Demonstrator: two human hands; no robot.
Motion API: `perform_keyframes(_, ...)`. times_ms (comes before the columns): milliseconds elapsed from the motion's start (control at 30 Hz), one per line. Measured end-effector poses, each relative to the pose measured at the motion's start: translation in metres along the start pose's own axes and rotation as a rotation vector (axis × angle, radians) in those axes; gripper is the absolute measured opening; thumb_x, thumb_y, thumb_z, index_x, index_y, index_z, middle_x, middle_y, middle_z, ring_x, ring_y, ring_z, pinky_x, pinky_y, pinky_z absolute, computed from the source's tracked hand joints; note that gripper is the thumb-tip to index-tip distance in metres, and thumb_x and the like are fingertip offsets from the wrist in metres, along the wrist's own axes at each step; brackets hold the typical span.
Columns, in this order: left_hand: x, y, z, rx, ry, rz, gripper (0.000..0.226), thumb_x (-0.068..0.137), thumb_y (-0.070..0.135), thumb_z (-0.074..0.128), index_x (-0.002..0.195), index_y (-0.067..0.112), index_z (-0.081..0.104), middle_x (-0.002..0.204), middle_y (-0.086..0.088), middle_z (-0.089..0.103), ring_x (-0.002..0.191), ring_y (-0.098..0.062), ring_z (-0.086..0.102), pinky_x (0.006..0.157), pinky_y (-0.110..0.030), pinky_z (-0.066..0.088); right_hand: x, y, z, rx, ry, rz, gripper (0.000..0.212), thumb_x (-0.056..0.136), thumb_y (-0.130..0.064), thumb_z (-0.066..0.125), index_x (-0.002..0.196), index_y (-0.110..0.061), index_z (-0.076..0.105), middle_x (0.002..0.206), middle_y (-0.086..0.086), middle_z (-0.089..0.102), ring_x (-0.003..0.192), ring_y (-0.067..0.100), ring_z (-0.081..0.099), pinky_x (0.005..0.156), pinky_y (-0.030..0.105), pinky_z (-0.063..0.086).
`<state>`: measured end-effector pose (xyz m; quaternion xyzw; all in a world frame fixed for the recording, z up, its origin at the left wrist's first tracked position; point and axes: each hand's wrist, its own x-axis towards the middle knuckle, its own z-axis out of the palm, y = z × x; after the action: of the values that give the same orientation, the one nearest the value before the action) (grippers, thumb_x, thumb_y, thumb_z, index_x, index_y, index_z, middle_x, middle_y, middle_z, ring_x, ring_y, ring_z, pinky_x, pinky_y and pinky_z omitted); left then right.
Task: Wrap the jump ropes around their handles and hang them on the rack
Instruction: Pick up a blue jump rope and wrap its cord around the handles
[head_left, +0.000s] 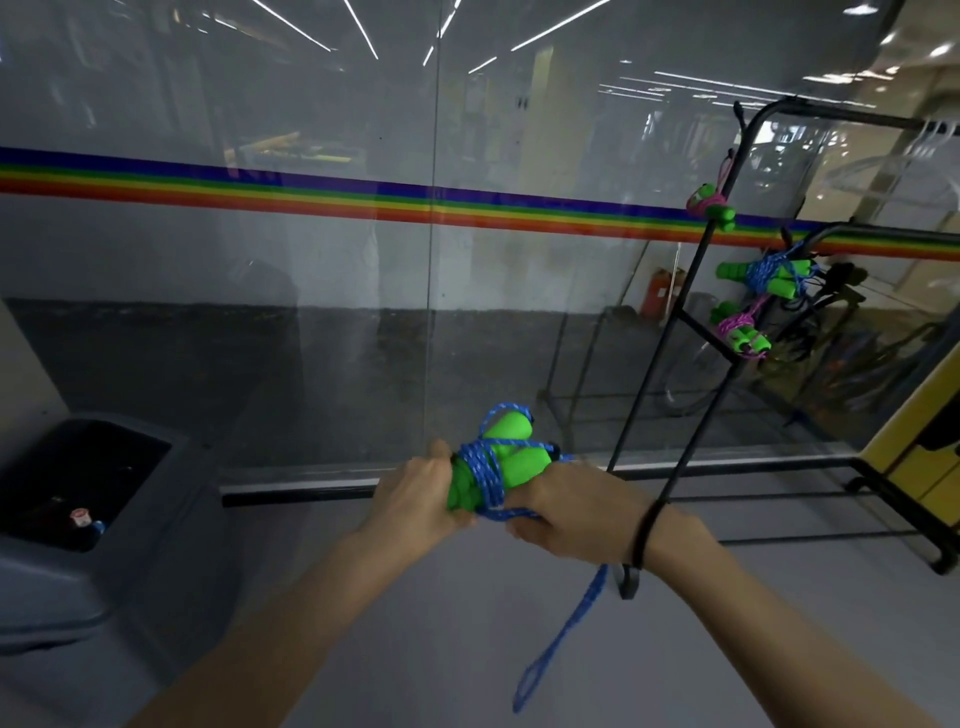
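My left hand (421, 496) grips the lower ends of two green jump rope handles (511, 449), which point up and away from me. A blue rope (485, 470) is wound several times around them. My right hand (558, 517) pinches the rope just below the handles, and a loose blue loop (561, 631) hangs from it toward the floor. To the right stands a black metal rack (691, 270). On it hang a pink-roped bundle (709, 202) near the top, a blue-roped bundle (763, 275) in the middle and another pink-roped bundle (743, 332) lower down.
A glass wall (311, 312) with a rainbow stripe (260, 189) runs straight ahead. A dark grey bin (156, 519) stands at the lower left. The rack's base bars (893, 478) lie on the floor at the right, next to a yellow panel (924, 441).
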<state>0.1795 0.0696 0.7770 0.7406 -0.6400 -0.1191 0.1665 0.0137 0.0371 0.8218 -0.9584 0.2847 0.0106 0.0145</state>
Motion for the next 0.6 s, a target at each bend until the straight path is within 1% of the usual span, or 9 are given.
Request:
perform_keyframes(133, -0.007, 0.009, -0.004, 0.097, -0.133, 0.202, 0.057, 0.071, 0.035, 0.072, 0.120, 0.021, 0.046, 0.117, -0.007, 0.062, 0.110, -0.028, 0.056, 0.078, -0.031, 0.042, 0.004, 0.009, -0.019, 0.057, -0.005, -0.023, 0.023, 0.084, -0.040, 0.056, 0.095, -0.022, 0.066, 0.095, 0.003, 0.069, 0.091, 0.021, 0.061, 0.073, 0.034, 0.046)
perform_keyframes(200, -0.010, 0.014, -0.011, 0.133, -0.177, 0.337, 0.049, 0.072, 0.032, 0.072, 0.116, 0.025, 0.051, 0.111, -0.005, 0.064, 0.104, -0.026, 0.059, 0.070, -0.028, 0.037, 0.007, 0.018, -0.028, 0.173, 0.050, -0.030, 0.027, 0.075, -0.047, 0.066, 0.085, -0.023, 0.069, 0.082, -0.003, 0.071, 0.078, 0.011, 0.062, 0.070, 0.033, 0.048)
perform_keyframes(267, -0.013, 0.017, -0.017, 0.118, -0.217, 0.461, 0.038, 0.072, 0.031, 0.072, 0.106, 0.025, 0.056, 0.095, -0.002, 0.064, 0.090, -0.022, 0.059, 0.062, -0.025, 0.029, 0.010, 0.029, -0.033, 0.356, 0.091, -0.032, 0.026, 0.068, -0.045, 0.073, 0.075, -0.020, 0.071, 0.070, -0.005, 0.070, 0.065, 0.008, 0.061, 0.067, 0.031, 0.048)
perform_keyframes(367, -0.014, 0.015, -0.021, -0.169, -0.263, 0.523, 0.030, 0.065, 0.030, 0.079, 0.090, 0.027, 0.061, 0.067, 0.012, 0.054, 0.063, -0.005, 0.050, 0.057, -0.024, 0.032, 0.015, 0.042, -0.025, 0.721, 0.098, -0.004, 0.019, 0.067, -0.031, 0.076, 0.069, -0.013, 0.070, 0.066, 0.000, 0.069, 0.060, 0.011, 0.060, 0.063, 0.024, 0.046)
perform_keyframes(433, -0.015, 0.012, -0.025, -0.434, -0.296, 0.521, 0.029, 0.061, 0.021, 0.083, 0.081, 0.030, 0.063, 0.061, 0.019, 0.054, 0.058, 0.004, 0.046, 0.056, -0.020, 0.036, 0.011, 0.050, -0.013, 1.010, 0.098, 0.019, 0.015, 0.066, -0.030, 0.073, 0.064, -0.015, 0.068, 0.058, -0.008, 0.066, 0.056, 0.001, 0.057, 0.057, 0.014, 0.045)
perform_keyframes(500, -0.016, 0.012, -0.028, -0.670, -0.271, 0.478, 0.035, 0.058, 0.011, 0.085, 0.079, 0.031, 0.065, 0.067, 0.016, 0.059, 0.063, 0.002, 0.048, 0.058, -0.019, 0.041, 0.007, 0.054, 0.002, 1.230, 0.135, 0.089, 0.029, 0.049, -0.051, 0.078, 0.056, -0.024, 0.071, 0.052, -0.016, 0.065, 0.052, -0.007, 0.058, 0.056, 0.008, 0.046)
perform_keyframes(533, -0.015, 0.012, -0.029, -0.767, -0.232, 0.432, 0.037, 0.057, 0.006, 0.085, 0.080, 0.028, 0.066, 0.069, 0.013, 0.061, 0.064, 0.000, 0.051, 0.059, -0.019, 0.043, 0.004, 0.056, 0.009, 1.243, 0.192, 0.141, 0.036, 0.039, -0.060, 0.078, 0.055, -0.029, 0.072, 0.049, -0.016, 0.064, 0.051, -0.008, 0.058, 0.056, 0.009, 0.047)
perform_keyframes(567, -0.013, 0.012, -0.029, -0.845, -0.187, 0.375, 0.037, 0.057, 0.002, 0.084, 0.081, 0.025, 0.067, 0.069, 0.012, 0.064, 0.064, 0.000, 0.053, 0.059, -0.018, 0.045, 0.003, 0.057, 0.015, 1.204, 0.238, 0.181, 0.069, 0.017, -0.077, 0.055, 0.059, -0.026, 0.073, 0.045, -0.007, 0.061, 0.047, -0.008, 0.053, 0.054, 0.009, 0.044)
perform_keyframes(600, -0.011, 0.012, -0.029, -0.897, -0.147, 0.315, 0.034, 0.058, 0.001, 0.084, 0.081, 0.020, 0.068, 0.069, 0.011, 0.066, 0.063, -0.001, 0.055, 0.059, -0.018, 0.047, 0.005, 0.055, 0.019, 1.185, 0.240, 0.193, 0.041, 0.054, -0.055, 0.078, 0.062, -0.016, 0.071, 0.041, 0.006, 0.052, 0.043, -0.005, 0.045, 0.050, 0.009, 0.037)
